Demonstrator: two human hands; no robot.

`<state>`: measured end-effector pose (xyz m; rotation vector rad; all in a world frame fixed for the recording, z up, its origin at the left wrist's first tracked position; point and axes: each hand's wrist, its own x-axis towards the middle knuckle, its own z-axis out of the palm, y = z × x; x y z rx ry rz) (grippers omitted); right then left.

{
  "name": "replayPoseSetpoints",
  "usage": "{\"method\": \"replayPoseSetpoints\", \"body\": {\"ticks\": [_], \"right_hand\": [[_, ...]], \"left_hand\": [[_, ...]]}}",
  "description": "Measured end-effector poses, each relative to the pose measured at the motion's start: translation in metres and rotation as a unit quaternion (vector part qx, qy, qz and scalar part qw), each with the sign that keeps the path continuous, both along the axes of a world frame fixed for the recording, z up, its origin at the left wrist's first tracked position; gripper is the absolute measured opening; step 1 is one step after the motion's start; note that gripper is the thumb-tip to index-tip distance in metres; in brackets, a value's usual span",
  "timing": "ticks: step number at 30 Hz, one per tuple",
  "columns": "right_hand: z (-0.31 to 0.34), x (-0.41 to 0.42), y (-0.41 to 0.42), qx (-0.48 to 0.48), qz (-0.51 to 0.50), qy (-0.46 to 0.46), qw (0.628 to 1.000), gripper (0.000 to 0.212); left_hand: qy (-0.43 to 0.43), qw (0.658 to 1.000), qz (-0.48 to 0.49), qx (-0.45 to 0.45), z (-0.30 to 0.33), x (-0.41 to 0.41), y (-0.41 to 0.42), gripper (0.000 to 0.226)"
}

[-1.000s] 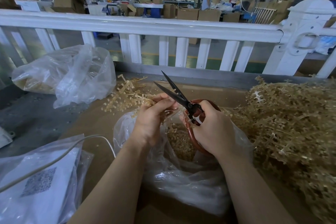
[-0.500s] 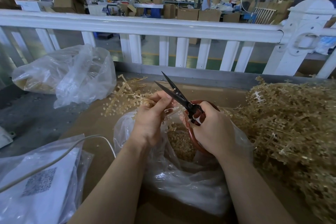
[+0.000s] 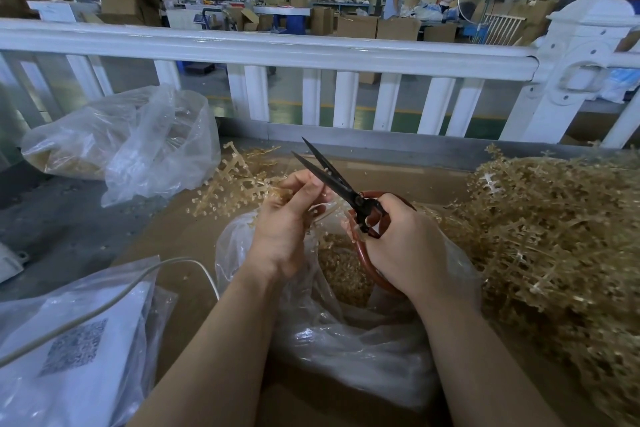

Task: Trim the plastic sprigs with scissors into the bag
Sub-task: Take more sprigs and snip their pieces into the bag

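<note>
Over bag point(image 3: 363, 340) | left hand point(image 3: 284, 232) pinches light, springy sprig point(image 3: 242, 180) near stem | right hand point(image 3: 401, 246) grips scissors point(image 3: 332, 177), blades apart

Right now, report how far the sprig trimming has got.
Done: trimmed bits already lie in the open bag. In hand: the left hand holds a sprig over the bag while the right hand grips the scissors, blades open. Left: the big heap of sprigs on the right looks untrimmed, so much seems to remain.

even daylight from windows, edges bowed, blurry.
</note>
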<state>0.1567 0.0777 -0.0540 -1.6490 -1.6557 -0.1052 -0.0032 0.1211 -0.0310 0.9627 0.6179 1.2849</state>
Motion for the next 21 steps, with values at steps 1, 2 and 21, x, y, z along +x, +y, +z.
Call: {"method": "replayPoseSetpoints", "body": {"ticks": [1, 2, 21], "right_hand": [[0.0005, -0.0005, -0.0001, -0.003, -0.004, -0.002, 1.0, 0.05], [0.0007, -0.001, -0.0001, -0.004, -0.01, -0.005, 1.0, 0.049], [0.0024, -0.0025, -0.0015, 0.013, -0.023, -0.008, 1.0, 0.038]], "left_hand": [[0.002, 1.0, 0.001, 0.001, -0.0002, -0.0001, 0.0001, 0.03], [0.006, 1.0, -0.001, 0.005, -0.0005, 0.0001, 0.0004, 0.025], [-0.012, 0.999, -0.024, 0.03, 0.0, 0.0031, -0.001, 0.009]]}}
